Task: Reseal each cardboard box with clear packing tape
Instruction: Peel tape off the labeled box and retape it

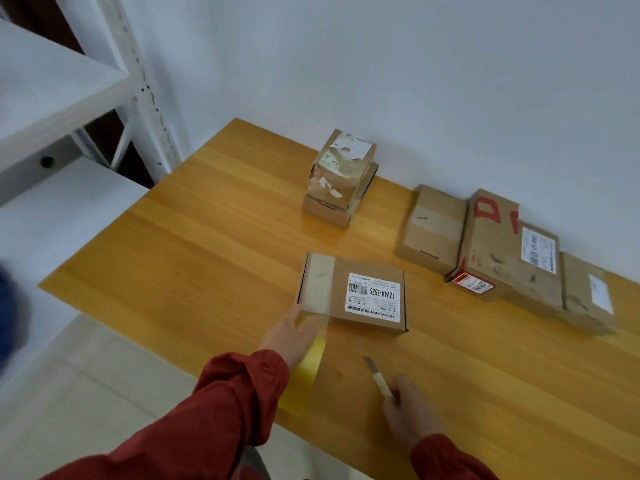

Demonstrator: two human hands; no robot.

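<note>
Presently left hand (294,332) presses straight fingers on near-left edge of labelled box (337,289); tape roll (304,374) sits just nearer than box. Right hand (412,414), nearer again, grips knife (379,377).

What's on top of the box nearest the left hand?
A white barcode label and a strip of clear tape across its unlabelled end. The left hand covers the tape's near end.
</note>
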